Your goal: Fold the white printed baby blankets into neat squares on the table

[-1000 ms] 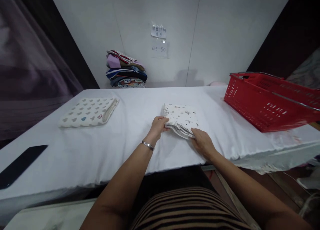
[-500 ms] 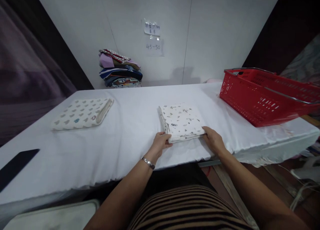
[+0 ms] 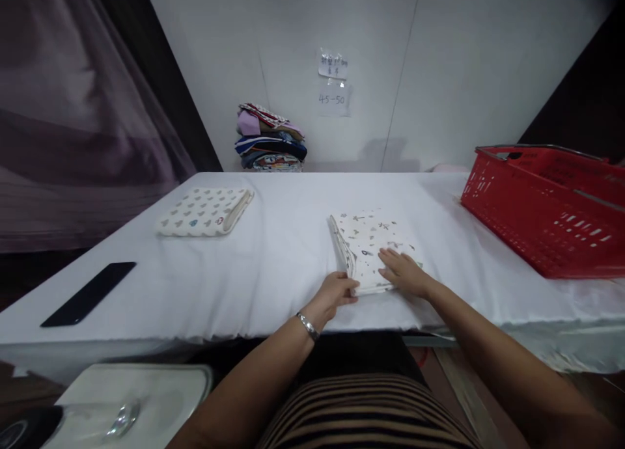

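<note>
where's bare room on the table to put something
Bare tablecloth shows between the leftmost folded cloth and the middle cloth, and between the middle cloth and the red basket. Crowded: the middle cloth, where the left hand grips its near corner and the right hand lies on top.

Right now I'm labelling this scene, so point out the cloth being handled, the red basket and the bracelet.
Cloth being handled [image 3: 364, 238]: head view, printed top layer.
Red basket [image 3: 532, 208]: head view, outer wall.
Bracelet [image 3: 308, 326]: head view, outside of band.

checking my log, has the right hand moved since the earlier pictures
Yes: the right hand has shifted left, farther from the red basket, and now lies on top of the nearer folded cloth.
</note>
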Tool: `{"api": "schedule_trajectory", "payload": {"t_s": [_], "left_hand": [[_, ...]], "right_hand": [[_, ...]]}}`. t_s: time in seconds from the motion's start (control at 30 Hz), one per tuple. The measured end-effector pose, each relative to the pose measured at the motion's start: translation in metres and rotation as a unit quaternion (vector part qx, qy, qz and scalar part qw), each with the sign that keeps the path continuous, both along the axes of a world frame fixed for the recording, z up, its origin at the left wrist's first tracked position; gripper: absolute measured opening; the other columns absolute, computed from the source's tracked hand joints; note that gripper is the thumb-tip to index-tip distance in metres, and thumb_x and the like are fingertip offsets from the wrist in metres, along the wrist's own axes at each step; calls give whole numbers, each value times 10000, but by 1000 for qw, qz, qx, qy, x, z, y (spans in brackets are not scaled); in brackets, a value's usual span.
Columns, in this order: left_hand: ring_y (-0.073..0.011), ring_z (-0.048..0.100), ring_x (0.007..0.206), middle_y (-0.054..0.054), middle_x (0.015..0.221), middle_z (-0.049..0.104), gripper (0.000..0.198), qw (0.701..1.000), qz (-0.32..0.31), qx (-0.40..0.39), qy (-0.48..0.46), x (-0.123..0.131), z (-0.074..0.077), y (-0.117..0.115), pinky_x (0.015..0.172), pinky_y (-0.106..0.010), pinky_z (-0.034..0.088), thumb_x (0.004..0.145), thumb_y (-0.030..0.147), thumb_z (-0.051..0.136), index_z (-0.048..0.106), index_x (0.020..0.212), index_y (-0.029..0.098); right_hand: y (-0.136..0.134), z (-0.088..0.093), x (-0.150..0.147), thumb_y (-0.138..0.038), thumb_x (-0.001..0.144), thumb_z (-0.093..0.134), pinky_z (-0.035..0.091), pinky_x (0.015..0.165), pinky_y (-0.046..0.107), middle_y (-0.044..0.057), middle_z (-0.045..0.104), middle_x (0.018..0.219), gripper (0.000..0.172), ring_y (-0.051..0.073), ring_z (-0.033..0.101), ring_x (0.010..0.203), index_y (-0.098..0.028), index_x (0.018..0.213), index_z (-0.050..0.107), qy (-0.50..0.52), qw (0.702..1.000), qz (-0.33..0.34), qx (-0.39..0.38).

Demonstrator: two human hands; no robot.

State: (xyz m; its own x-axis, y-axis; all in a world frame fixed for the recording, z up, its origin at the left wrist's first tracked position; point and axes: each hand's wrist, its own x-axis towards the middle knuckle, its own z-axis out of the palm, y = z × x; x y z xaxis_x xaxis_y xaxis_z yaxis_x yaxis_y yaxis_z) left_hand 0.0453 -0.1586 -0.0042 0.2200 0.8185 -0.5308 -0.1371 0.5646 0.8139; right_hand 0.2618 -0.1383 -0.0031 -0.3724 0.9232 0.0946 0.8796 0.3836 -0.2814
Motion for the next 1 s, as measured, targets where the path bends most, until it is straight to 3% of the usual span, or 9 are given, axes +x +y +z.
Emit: {"api": "schedule_trajectory", "payload": {"t_s": [0.1,0.27,0.4,0.53,0.63,0.8,1.0], "left_hand": [[-114,570,684,-47,838,608,229,1000,9,11,12,2,-1,-3,681,-287,550,679,108,664,538,869,134],[-91,524,614,0,741,555,234,1000,9,0,0,2,-1,-4,682,-299,542,664,137,687,518,826,149],[-84,505,591,13,697,532,203,1000,-1,4,-3,2,-1,-6,652,-278,532,682,147,663,505,810,151],[-126,568,675,-14,776,577,220,995,-34,57,69,2,-5,-5,562,-243,511,679,176,651,512,850,160],[-161,621,684,-35,823,614,250,983,-85,89,138,1,-10,-1,498,-231,488,691,227,636,509,896,162],[-142,610,497,-34,809,630,235,957,-136,135,217,-5,-14,0,409,-230,444,709,267,592,493,899,172],[-155,610,489,-29,745,666,203,910,-215,191,299,-18,-8,0,418,-242,425,740,367,571,549,848,197]], "right_hand": [[14,2,3,-380,924,423,330,1056,562,110,444,1431,439,307,356,1348,-235,1329,513,-44,998,-10,-32],[23,13,-29,-391,945,360,236,1129,496,70,349,1497,492,250,235,1407,-229,1405,424,7,998,67,-9],[26,-4,-48,-369,940,360,224,1128,521,104,318,1506,513,266,213,1412,-187,1418,405,-9,994,83,-74],[29,-23,-43,-354,954,327,163,1155,503,47,228,1545,530,219,142,1430,-245,1472,291,17,990,123,-66],[30,-25,-39,-304,954,314,155,1158,505,38,230,1543,531,208,151,1428,-268,1481,262,15,987,139,-84],[33,-16,-45,-331,964,301,139,1156,527,55,236,1538,525,217,161,1427,-237,1479,271,22,983,151,-107],[30,-24,-54,-403,986,256,128,1162,508,64,199,1547,532,210,126,1432,-219,1485,254,-18,984,165,-62]]}}
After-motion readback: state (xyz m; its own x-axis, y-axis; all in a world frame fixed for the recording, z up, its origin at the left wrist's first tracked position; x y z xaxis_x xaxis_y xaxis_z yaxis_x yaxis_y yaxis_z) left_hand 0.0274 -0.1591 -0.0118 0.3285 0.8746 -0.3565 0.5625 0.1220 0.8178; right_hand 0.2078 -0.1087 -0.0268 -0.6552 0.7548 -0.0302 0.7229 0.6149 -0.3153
